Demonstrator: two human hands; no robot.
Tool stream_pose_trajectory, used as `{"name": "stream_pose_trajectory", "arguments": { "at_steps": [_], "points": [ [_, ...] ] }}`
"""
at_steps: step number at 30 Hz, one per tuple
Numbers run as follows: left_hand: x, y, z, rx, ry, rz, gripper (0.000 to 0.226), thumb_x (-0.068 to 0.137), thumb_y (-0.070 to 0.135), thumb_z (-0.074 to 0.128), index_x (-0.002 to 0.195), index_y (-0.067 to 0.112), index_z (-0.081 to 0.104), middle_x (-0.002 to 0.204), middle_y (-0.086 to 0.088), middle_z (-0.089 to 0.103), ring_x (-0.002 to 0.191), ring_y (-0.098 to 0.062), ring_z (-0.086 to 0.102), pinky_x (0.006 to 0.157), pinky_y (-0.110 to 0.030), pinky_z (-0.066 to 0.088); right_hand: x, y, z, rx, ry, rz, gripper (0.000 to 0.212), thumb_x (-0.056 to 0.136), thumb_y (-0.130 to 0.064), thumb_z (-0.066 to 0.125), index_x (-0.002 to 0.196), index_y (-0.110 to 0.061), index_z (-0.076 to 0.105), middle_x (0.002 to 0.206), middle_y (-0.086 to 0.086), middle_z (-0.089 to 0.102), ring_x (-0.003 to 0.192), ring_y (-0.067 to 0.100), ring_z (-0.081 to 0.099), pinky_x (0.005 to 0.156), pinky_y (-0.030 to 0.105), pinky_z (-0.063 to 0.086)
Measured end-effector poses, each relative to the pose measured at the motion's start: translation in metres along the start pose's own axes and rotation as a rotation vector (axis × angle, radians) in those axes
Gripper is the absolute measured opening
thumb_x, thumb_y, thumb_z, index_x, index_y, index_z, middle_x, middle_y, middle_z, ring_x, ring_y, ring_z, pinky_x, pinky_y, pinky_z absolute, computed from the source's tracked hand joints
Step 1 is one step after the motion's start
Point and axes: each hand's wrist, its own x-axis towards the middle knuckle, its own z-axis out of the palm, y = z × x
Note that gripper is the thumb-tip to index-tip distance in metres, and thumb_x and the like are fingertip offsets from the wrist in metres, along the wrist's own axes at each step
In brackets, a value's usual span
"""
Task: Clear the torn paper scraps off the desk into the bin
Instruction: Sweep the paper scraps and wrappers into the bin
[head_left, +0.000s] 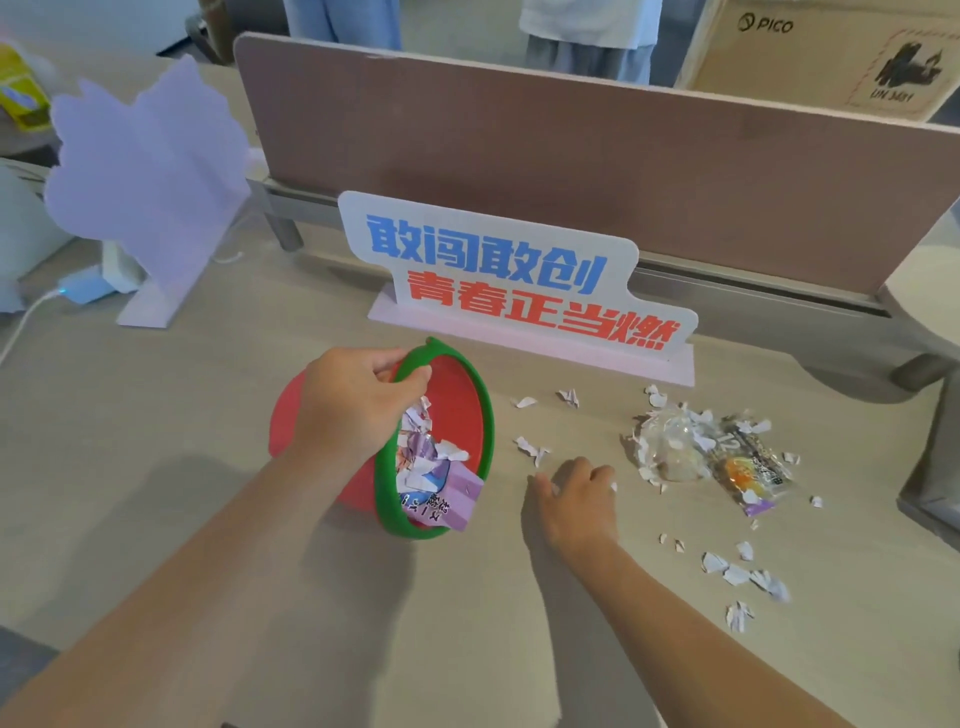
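The left hand (358, 400) has its grip closed on the green rim (483, 415) of the bin (457, 405), fingers hooked over the top edge, and the bin is tipped so its mouth faces right, toward the other hand. Just under that grip, inside the bin, lie crumpled white scraps and a purple wrapper (457, 499) that pokes out over the low edge of the rim. The red body of the bin shows behind the wrist and rests on the counter (156, 441).

To the right of the bin, close but apart from it, the right hand (576, 499) lies palm down on the counter with the fingers curled narrow over a few small scraps; whether it has actually pinched any I cannot tell. Loose scraps (532, 449) sit just beyond its fingertips, between it and the bin, and two more lie farther off.

Farther right is the main heap: a clear plastic bag (670, 447) with torn paper over and around it, touching an orange snack packet (748, 473). Nearer the person, beside the right forearm, another scatter of scraps (737, 571) lies on the counter.

Behind both hands stands a sign (498, 275) with blue and red characters, against a pinkish divider (571, 156). Far left stands a pale lilac cut-out (150, 182).
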Motion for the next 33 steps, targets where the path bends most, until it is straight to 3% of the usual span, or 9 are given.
{"name": "stream_pose_trajectory", "arguments": {
  "at_steps": [6,9,13,18,22,24,27,30,33],
  "points": [
    [0.011,-0.009,-0.01,0.086,0.045,0.053,0.004,0.079,0.029,0.071,0.08,0.028,0.074,0.066,-0.011,0.07,0.059,-0.011,0.052,0.066,-0.025,0.048,0.038,-0.02,-0.007,0.201,0.153,-0.153,0.028,0.09,-0.022,0.049,0.114,-0.007,0.055,0.118,0.011,0.047,0.104,0.026,0.05,0.083,0.025,0.033],
    [0.018,-0.014,-0.014,0.115,0.039,0.035,0.009,0.079,0.033,0.069,0.073,0.039,0.066,0.067,-0.018,0.066,0.059,-0.01,0.046,0.06,-0.028,0.042,0.07,-0.018,-0.015,0.142,0.291,-0.142,0.029,0.091,-0.023,0.045,0.114,-0.01,0.055,0.125,0.01,0.046,0.118,0.028,0.043,0.094,0.034,0.036],
    [0.021,-0.02,-0.017,0.122,0.032,0.058,0.011,0.079,0.032,0.069,0.076,0.042,0.065,0.069,-0.009,0.071,0.058,-0.006,0.05,0.065,-0.026,0.046,0.099,-0.025,-0.008,0.038,0.15,-0.312,0.032,0.087,-0.033,0.033,0.108,-0.016,0.05,0.112,0.004,0.047,0.114,0.03,0.043,0.095,0.036,0.033],
    [0.02,-0.027,-0.013,0.106,0.061,0.079,0.008,0.079,0.03,0.07,0.075,0.036,0.068,0.071,-0.011,0.072,0.06,-0.005,0.049,0.066,-0.025,0.046,0.09,-0.039,0.019,-0.197,-0.158,-0.647,0.049,0.096,-0.038,0.022,0.135,-0.015,0.041,0.15,0.008,0.031,0.14,0.028,0.02,0.118,0.04,0.012],
    [0.009,-0.02,-0.008,0.166,0.032,0.085,0.005,0.079,0.029,0.071,0.078,0.033,0.074,0.053,-0.013,0.048,0.051,-0.006,0.036,0.049,-0.015,0.032,0.044,-0.008,0.013,-0.199,-0.194,-0.767,0.049,0.092,-0.028,0.028,0.135,-0.009,0.043,0.148,0.01,0.036,0.139,0.028,0.026,0.11,0.02,0.006],
    [0.004,-0.013,-0.006,0.189,0.021,0.111,0.008,0.079,0.026,0.072,0.085,0.025,0.077,0.049,-0.006,0.037,0.052,-0.007,0.035,0.047,-0.015,0.03,0.024,0.006,0.002,-0.206,-0.239,-0.775,0.043,0.092,-0.023,0.033,0.131,-0.011,0.047,0.144,0.011,0.041,0.135,0.029,0.032,0.112,0.025,0.015],
    [0.0,-0.007,-0.005,0.167,0.016,0.106,0.009,0.079,0.025,0.073,0.087,0.023,0.077,0.049,-0.013,0.042,0.05,-0.007,0.036,0.047,-0.013,0.031,0.004,0.023,-0.01,-0.047,-0.049,-0.716,0.026,0.09,-0.016,0.043,0.111,-0.011,0.057,0.118,0.012,0.055,0.112,0.023,0.045,0.098,0.036,0.038],
    [-0.004,-0.004,-0.004,0.108,-0.007,0.083,0.007,0.08,0.026,0.073,0.086,0.027,0.075,0.051,-0.009,0.046,0.048,-0.006,0.035,0.045,-0.015,0.03,-0.003,0.044,-0.019,0.026,0.256,-0.312,0.032,0.091,-0.029,0.042,0.117,-0.016,0.056,0.124,0.013,0.051,0.115,0.029,0.046,0.097,0.039,0.037],
    [-0.009,-0.004,-0.002,0.113,-0.032,0.084,0.005,0.08,0.026,0.072,0.083,0.029,0.073,0.043,0.008,0.04,0.045,-0.006,0.036,0.044,-0.014,0.028,0.004,0.051,-0.016,-0.018,0.22,-0.066,0.035,0.091,-0.041,0.043,0.116,-0.018,0.052,0.121,0.012,0.047,0.11,0.031,0.045,0.095,0.04,0.038]
  ]
}}
